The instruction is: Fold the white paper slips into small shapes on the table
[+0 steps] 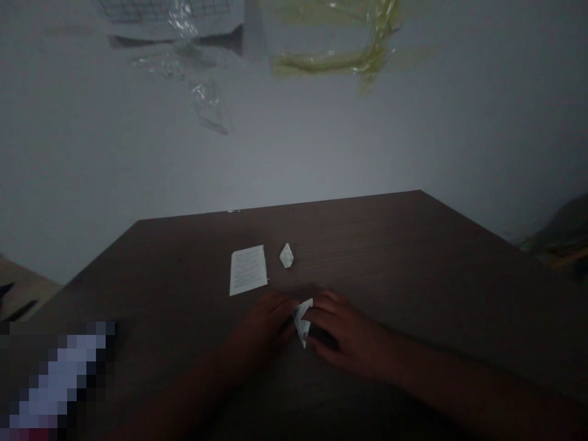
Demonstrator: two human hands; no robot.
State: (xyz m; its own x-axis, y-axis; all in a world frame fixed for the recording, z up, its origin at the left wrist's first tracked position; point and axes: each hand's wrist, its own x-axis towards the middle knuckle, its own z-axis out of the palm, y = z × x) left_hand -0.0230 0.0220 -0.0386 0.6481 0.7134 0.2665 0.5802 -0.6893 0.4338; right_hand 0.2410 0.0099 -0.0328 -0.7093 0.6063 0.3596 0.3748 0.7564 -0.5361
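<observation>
Two folded papers (303, 321) (286, 255), one sheet (248, 269), two hands (269, 321) (342, 334)

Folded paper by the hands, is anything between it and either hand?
Nothing visible. The left hand and right hand hold the folded paper from either side. The printed sheet and small paper piece lie farther back on the table, apart from them.

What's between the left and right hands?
A small folded white paper, held at its edges by the fingertips of the left hand and the right hand. The head view shows it, though dimly.
</observation>
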